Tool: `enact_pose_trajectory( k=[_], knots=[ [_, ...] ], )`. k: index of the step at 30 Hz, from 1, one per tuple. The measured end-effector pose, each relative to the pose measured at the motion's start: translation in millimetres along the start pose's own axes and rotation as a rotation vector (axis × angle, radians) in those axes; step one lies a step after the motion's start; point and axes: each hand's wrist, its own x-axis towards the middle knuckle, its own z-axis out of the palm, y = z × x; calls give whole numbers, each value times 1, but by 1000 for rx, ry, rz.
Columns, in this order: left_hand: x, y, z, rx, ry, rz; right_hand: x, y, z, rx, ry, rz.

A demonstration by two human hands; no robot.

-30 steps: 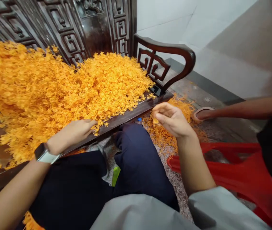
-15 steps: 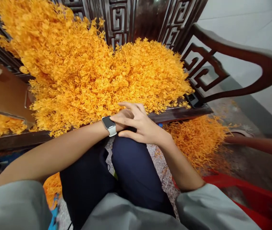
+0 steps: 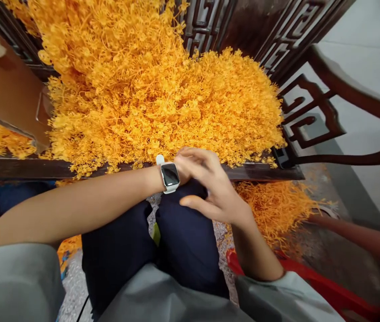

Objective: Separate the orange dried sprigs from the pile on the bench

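Observation:
My right hand (image 3: 218, 190) hovers over my knee with its thumb spread from the fingers, holding nothing. It partly covers my left hand (image 3: 183, 169), whose fingers are hidden behind it. On my left wrist is a smartwatch (image 3: 170, 174) with a dark screen and a white strap. Just beyond both hands lies a large heap of orange, flower-like plastic sprigs (image 3: 163, 107), piled on a dark wooden bench (image 3: 253, 171).
At the left stands a brown cardboard box (image 3: 9, 85) among more orange sprigs. The carved armrest (image 3: 354, 85) rises at right. More sprigs (image 3: 273, 210) lie on the floor beneath, near another person's leg (image 3: 361, 237). Something red (image 3: 310, 277) is beside my right arm.
My right hand has drawn back off the watch, leaving its screen uncovered, and its thumb has spread. My left wrist has turned slightly. The camera view has shifted.

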Motion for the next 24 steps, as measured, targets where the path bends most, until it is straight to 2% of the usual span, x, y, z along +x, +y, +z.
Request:
enact_pose_trajectory(
  k=[3,5,7,9,11,12,13,15,17,18,20,21,24],
  knots=[
    [11,7,-9,260,-146,80,0,20,-8,54,172,124],
    [11,13,-16,468,-227,122,3,52,-8,-72,220,231],
    [6,20,-21,634,-277,170,5,92,0,-274,163,348],
    [0,26,-24,668,-268,203,6,127,12,-447,8,471],
    [-5,29,-26,674,-245,215,4,148,22,-527,-79,531],
    [-6,30,-28,666,-236,209,4,154,25,-538,-72,534],
    [-5,28,-30,657,-223,226,3,156,25,-541,-23,522],
    [-1,20,-39,617,-158,364,3,158,19,-542,132,481],
    [8,4,-52,520,5,534,5,158,6,-533,263,434],
    [14,-7,-59,452,110,572,6,158,-2,-521,309,415],
    [29,-29,-71,340,287,467,9,157,-18,-474,384,404],
    [36,-38,-74,298,327,445,10,156,-24,-434,438,413],
    [51,-54,-69,199,304,418,15,145,-33,-196,643,466]
  ],
)
